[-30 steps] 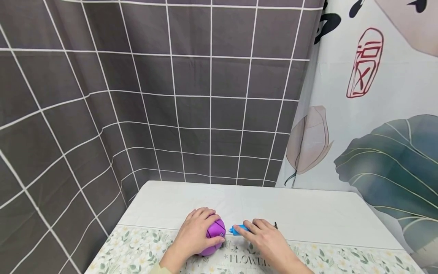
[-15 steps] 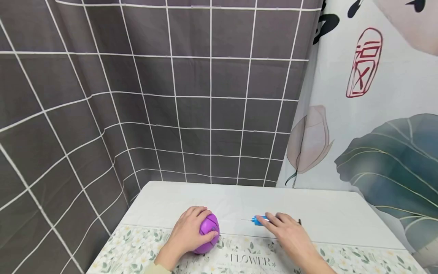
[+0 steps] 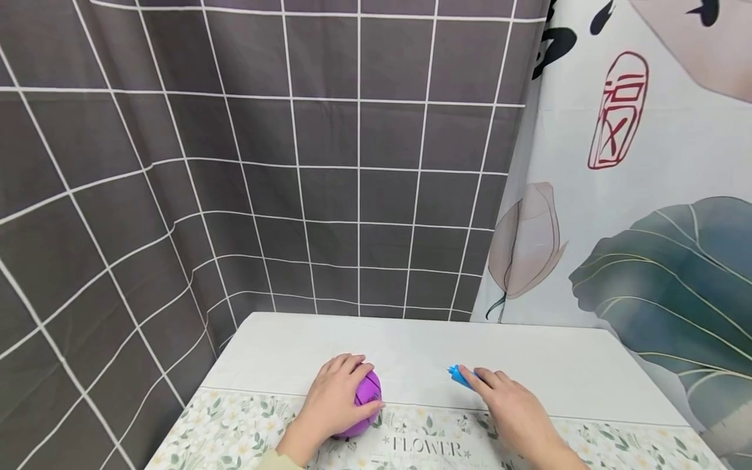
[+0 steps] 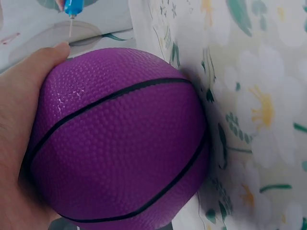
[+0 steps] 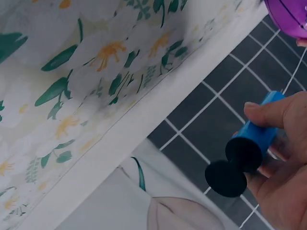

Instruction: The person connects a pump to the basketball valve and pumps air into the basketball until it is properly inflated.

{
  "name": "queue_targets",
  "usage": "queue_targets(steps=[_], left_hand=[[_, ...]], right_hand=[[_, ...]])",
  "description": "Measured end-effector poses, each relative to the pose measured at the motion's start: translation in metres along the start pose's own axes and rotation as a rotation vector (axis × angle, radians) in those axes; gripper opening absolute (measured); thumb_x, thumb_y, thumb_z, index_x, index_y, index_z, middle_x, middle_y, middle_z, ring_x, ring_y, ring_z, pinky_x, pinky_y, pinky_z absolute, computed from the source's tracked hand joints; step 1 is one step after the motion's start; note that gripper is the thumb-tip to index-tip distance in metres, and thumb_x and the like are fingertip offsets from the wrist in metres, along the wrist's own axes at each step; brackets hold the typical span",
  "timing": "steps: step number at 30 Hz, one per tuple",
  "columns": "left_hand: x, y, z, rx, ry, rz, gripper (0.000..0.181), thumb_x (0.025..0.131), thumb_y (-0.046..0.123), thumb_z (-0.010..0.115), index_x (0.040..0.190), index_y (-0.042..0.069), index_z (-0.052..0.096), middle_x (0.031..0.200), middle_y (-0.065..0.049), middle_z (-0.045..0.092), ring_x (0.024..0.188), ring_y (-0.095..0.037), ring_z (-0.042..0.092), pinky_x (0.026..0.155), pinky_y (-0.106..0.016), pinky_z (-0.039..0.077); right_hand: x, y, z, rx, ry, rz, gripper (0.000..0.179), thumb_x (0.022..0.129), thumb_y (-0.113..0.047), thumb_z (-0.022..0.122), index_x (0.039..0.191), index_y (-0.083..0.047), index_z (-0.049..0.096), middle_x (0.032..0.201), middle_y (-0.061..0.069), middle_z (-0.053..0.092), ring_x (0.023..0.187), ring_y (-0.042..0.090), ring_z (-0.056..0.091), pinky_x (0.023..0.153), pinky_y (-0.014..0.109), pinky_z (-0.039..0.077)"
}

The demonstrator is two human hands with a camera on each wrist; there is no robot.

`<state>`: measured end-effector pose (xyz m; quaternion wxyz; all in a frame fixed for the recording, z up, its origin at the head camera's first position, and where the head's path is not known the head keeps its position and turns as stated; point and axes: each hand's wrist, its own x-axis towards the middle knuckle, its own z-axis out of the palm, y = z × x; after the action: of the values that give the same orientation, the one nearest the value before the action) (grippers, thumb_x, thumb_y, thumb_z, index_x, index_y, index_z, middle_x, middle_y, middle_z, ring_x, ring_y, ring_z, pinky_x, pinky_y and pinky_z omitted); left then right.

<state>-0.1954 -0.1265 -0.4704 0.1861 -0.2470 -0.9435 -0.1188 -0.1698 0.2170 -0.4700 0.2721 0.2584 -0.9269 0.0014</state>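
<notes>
A small purple basketball [image 3: 368,390] with black seams sits on the floral part of the tablecloth. My left hand [image 3: 333,399] grips it from the left side, fingers over the top and thumb along the near side. In the left wrist view the pebbled ball [image 4: 124,139] fills the middle, with the thumb [image 4: 48,60] at its edge. Off to the right, my right hand [image 3: 517,408] holds a blue hand pump [image 3: 461,375], its tip towards the ball and apart from it. Black handle parts [image 5: 228,178] of the pump show in the right wrist view.
The table [image 3: 411,346] has a white far strip and a floral near part with the printed word FLOWER [image 3: 427,446]. A dark checked curtain [image 3: 329,196] stands behind and to the left. A white curtain with leaf prints [image 3: 587,261] hangs at the right.
My right hand has drawn the pump away to the right from close beside the ball, uncovering the printed word. My left hand keeps its hold on the ball, which has shifted slightly.
</notes>
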Motion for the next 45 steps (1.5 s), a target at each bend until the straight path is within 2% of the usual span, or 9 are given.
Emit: queue_targets(steps=[4, 11, 18, 27, 38, 45], left_hand=[[0.003, 0.003, 0.0, 0.0, -0.029, -0.008, 0.064, 0.082, 0.064, 0.071, 0.13, 0.022, 0.065, 0.137, -0.002, 0.06, 0.131, -0.028, 0.051, 0.11, -0.051, 0.042], [0.004, 0.004, -0.001, 0.002, -0.014, 0.015, 0.061, 0.08, 0.06, 0.074, 0.125, 0.021, 0.067, 0.135, -0.003, 0.061, 0.128, -0.029, 0.053, 0.109, -0.051, 0.043], [0.004, 0.005, 0.0, -0.001, -0.033, 0.021, 0.06, 0.082, 0.06, 0.072, 0.127, 0.021, 0.067, 0.136, -0.002, 0.061, 0.13, -0.03, 0.053, 0.111, -0.053, 0.042], [0.003, 0.004, 0.001, -0.018, -0.026, 0.032, 0.059, 0.082, 0.059, 0.072, 0.127, 0.021, 0.067, 0.137, -0.002, 0.06, 0.132, -0.03, 0.051, 0.112, -0.054, 0.04], [-0.002, 0.003, 0.002, -0.028, -0.003, 0.039, 0.057, 0.081, 0.058, 0.073, 0.125, 0.022, 0.068, 0.137, 0.0, 0.061, 0.134, -0.029, 0.05, 0.114, -0.055, 0.039], [-0.002, 0.005, 0.001, -0.039, -0.017, 0.034, 0.058, 0.081, 0.057, 0.074, 0.126, 0.021, 0.068, 0.138, -0.001, 0.06, 0.134, -0.03, 0.05, 0.114, -0.055, 0.038]], right_hand=[[0.001, 0.005, 0.004, 0.026, -0.028, 0.074, 0.08, 0.069, 0.002, 0.087, 0.142, -0.017, 0.06, 0.116, 0.0, 0.066, 0.092, 0.016, 0.064, 0.07, 0.033, 0.058], [0.003, 0.011, 0.01, 0.036, -0.086, 0.151, 0.074, 0.07, 0.002, 0.085, 0.139, -0.014, 0.062, 0.112, 0.003, 0.068, 0.092, 0.02, 0.066, 0.063, 0.032, 0.058], [0.004, 0.016, 0.015, 0.065, -0.216, 0.231, 0.069, 0.078, -0.003, 0.083, 0.142, -0.012, 0.059, 0.116, 0.007, 0.067, 0.1, 0.026, 0.065, 0.063, 0.038, 0.059], [0.006, 0.021, 0.028, 0.07, -0.279, 0.23, 0.063, 0.081, -0.005, 0.08, 0.14, -0.005, 0.057, 0.117, 0.012, 0.065, 0.098, 0.029, 0.067, 0.063, 0.039, 0.059], [0.006, 0.022, 0.038, 0.119, -0.367, 0.24, 0.054, 0.082, -0.006, 0.08, 0.133, -0.005, 0.063, 0.124, 0.016, 0.065, 0.103, 0.034, 0.068, 0.078, 0.046, 0.061], [0.006, 0.023, 0.039, 0.129, -0.406, 0.255, 0.057, 0.082, -0.014, 0.082, 0.134, -0.002, 0.062, 0.125, 0.017, 0.065, 0.103, 0.034, 0.068, 0.08, 0.048, 0.06]])
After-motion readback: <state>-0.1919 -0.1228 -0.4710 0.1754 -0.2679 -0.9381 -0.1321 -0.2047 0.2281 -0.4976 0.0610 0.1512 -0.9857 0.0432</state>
